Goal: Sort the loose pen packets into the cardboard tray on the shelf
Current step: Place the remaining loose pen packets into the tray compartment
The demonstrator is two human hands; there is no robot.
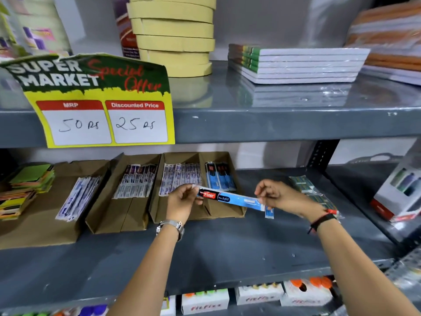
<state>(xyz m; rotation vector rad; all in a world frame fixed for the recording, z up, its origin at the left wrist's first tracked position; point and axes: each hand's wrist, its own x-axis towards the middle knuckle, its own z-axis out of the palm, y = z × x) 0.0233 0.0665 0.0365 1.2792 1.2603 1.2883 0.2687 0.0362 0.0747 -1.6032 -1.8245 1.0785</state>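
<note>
Head view: both my hands pinch one blue pen packet (pixel 230 198) by its ends. My left hand (pixel 182 201) and right hand (pixel 276 197) hold it above the cardboard tray (pixel 223 213) on the shelf (pixel 227 254).

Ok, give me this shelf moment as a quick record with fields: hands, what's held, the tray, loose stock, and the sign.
left hand: pinches the black end of the packet
right hand: pinches the other end
held item: blue Flair pen refill packet, held level in front of the tray
cardboard tray: divided; right compartment holds matching blue packets
loose packets: green pile on the shelf, right of the tray
price sign: MRP 50 Rs, discounted 25 Rs
</note>
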